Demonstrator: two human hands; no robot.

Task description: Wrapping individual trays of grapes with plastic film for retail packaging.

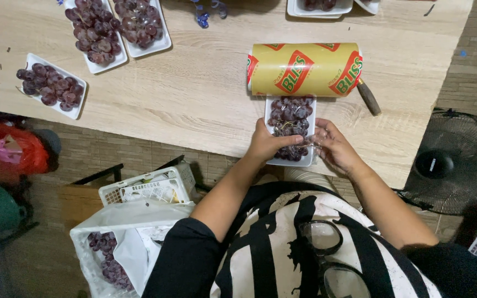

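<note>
At nine o'clock of the light wooden worktop [194, 99] a white rectangular foam tray of dark red grapes [51, 85] was seen, and two more filled white trays [118, 30] lay side by side at eleven o'clock. Below the worktop's near edge, at seven o'clock of the view, a white plastic basket lined with a white bag and holding loose grapes [114, 243] was set on the floor.

Near the middle, a small white foam tray of dark red grapes [291, 129] was placed at the worktop's near edge, just below a large yellow-and-red roll of cling film with a dark wooden handle [305, 70]; tray and roll were touching or nearly so. The left hand [269, 144] was laid over the tray's left side, its fingers curled across the fruit, the grip closed loosely on the tray and grapes. The right hand [335, 146] was held at the tray's right edge, fingers partly open; thin clear film appeared to be pinched there, though this could not be told with certainty.

The wrapping step was judged to be in hand, with film being drawn over the fruit. The next move was judged to call for steady tension on the film and a firm hold on the tray, so that the grapes were not crushed or spilled.

At three o'clock a black floor fan [448, 163] stood beside the worktop.
</note>
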